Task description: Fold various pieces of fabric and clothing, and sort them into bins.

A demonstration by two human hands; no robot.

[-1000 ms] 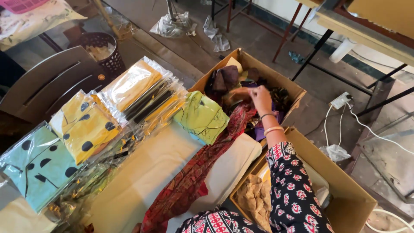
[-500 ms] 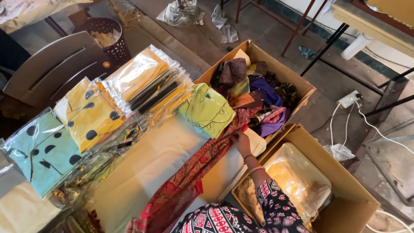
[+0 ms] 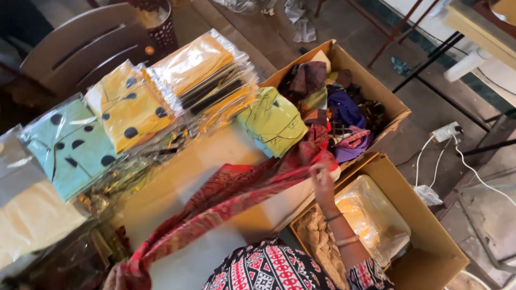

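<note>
Left of the red patterned cloth (image 3: 226,198) that drapes across the white table (image 3: 183,177) lie clear-bagged garments: a pale green one with dark dots (image 3: 72,145), then a yellow dotted one (image 3: 129,104), then a stack of yellow and dark packs (image 3: 207,75). Just above the cloth's upper end sits a lime green folded garment (image 3: 274,121). Right of that, an open cardboard box (image 3: 376,88) holds a jumble of dark, purple and brown fabric pieces. Below it, right of the cloth, a second cardboard box (image 3: 435,236) contains a clear plastic bag of yellowish material (image 3: 373,217) and tan fabric. The right hand (image 3: 322,180) has its fingers closed, pinching the cloth's upper end at the table edge. The left hand is out of sight.
</note>
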